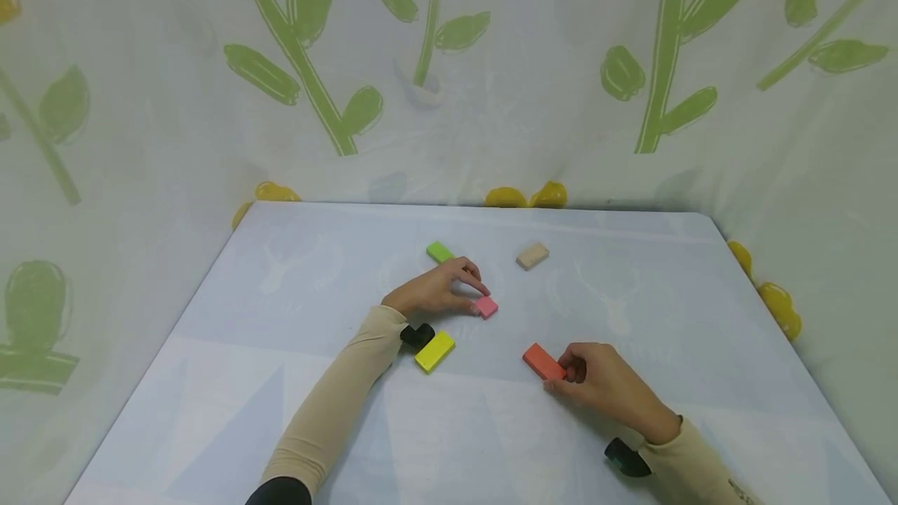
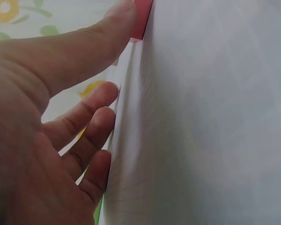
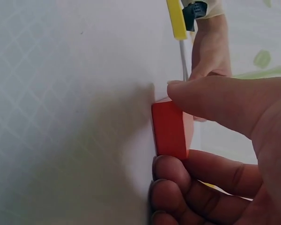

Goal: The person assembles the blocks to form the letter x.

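Observation:
Near the middle of the table my left hand (image 1: 443,291) pinches a small pink block (image 1: 487,307) between thumb and index finger. In the left wrist view the thumb (image 2: 91,51) presses the block's (image 2: 142,21) side, while the other fingers are spread apart close to the tabletop. Lower right, my right hand (image 1: 609,382) grips one end of an orange-red rectangular block (image 1: 543,361). The right wrist view has its thumb on one side of this block (image 3: 170,129) and curled fingers on the other.
A yellow block (image 1: 435,352) lies beside the left wrist. Beyond the left hand sits a green block (image 1: 440,252), partly hidden by it. A plain wooden block (image 1: 532,256) rests farther back. The pale table (image 1: 210,287) meets a flower-patterned curtain (image 1: 519,100) behind.

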{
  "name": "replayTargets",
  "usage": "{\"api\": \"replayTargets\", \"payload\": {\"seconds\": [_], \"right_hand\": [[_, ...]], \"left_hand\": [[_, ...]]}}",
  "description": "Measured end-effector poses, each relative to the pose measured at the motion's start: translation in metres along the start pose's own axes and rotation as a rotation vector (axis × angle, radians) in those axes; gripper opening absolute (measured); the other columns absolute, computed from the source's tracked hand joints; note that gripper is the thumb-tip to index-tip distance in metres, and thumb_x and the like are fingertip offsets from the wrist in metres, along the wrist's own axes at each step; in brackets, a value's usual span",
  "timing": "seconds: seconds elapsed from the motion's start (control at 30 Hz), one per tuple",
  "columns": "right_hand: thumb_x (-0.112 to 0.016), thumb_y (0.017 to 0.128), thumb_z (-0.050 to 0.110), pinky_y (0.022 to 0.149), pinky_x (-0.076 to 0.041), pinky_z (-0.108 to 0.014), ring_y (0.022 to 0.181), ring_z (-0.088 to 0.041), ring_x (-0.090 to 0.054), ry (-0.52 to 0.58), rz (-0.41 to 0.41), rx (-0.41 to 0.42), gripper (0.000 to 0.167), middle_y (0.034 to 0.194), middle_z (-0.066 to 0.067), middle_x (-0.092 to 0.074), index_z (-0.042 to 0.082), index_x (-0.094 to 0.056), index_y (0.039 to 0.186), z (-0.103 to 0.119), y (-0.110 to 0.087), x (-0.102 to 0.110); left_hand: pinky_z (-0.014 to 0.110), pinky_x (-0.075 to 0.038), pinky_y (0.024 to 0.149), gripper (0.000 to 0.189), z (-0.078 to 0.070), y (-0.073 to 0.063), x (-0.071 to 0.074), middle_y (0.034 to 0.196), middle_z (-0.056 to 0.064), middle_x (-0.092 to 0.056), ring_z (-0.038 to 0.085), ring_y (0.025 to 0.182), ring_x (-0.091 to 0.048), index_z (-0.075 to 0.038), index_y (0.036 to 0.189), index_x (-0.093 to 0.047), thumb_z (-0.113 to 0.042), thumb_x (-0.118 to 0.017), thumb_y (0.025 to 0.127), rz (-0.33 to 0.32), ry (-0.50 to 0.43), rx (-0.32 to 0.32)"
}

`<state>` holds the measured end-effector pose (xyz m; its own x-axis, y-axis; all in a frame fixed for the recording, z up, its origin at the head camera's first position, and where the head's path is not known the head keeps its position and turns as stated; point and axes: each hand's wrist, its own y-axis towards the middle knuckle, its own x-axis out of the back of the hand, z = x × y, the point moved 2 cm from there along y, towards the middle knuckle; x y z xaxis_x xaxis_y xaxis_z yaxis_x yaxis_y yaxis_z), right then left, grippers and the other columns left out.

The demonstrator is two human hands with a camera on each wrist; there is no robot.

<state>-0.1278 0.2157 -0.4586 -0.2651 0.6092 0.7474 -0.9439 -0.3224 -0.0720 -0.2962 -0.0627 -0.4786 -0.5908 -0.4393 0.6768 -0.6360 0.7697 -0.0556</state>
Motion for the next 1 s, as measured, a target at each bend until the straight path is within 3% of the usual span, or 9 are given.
{"api": "replayTargets", "payload": {"seconds": [0.73,1.0], "right_hand": [[-0.087,0.08,0.021,0.06,-0.046,-0.02,0.066,-0.003,-0.051,0.022,-0.027,-0.052,0.018,0.072,0.006,-0.061,0.012,-0.073,0.084,0.0006,0.0004,-0.0045],[-0.087,0.08,0.021,0.059,-0.046,-0.019,0.065,-0.002,-0.051,0.015,-0.039,-0.037,0.017,0.071,0.006,-0.061,0.011,-0.072,0.083,-0.0004,0.0024,-0.006]], "left_hand": [[0.043,-0.042,0.112,0.03,-0.0001,0.0,-0.0009,0.132,0.005,-0.057,0.023,0.128,-0.047,-0.019,0.121,-0.077,-0.023,-0.08,0.092,0.007,0.003,0.01],[0.042,-0.043,0.111,0.03,0.0001,-0.001,-0.0003,0.132,0.006,-0.057,0.023,0.128,-0.047,-0.019,0.121,-0.077,-0.023,-0.081,0.091,0.005,-0.002,0.013]]}}
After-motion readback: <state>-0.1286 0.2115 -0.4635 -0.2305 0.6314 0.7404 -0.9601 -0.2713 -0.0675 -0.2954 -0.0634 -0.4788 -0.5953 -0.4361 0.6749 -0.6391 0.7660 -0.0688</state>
